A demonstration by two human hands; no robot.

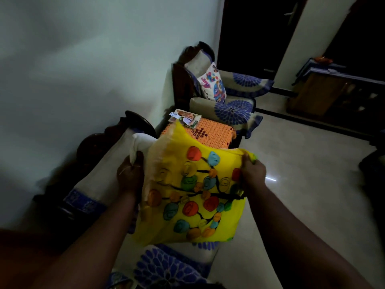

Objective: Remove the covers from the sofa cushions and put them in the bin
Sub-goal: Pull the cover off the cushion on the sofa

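A yellow cushion cover [193, 197] with a tree of coloured round flowers hangs between my hands above the sofa seat. My right hand [252, 172] pinches its upper right corner. My left hand [131, 174] grips the white inner cushion [141, 142], which sticks out of the cover's open left side. A second covered cushion [212, 84], white with bright prints, leans upright on the armchair further back. No bin is in view.
The sofa [170, 265] with blue flower throws lies under and left of me. An orange-covered side table [208, 132] with papers stands between sofa and armchair [233, 109]. A pale tiled floor [302, 174] spreads to the right. A wooden cabinet [333, 97] stands far right.
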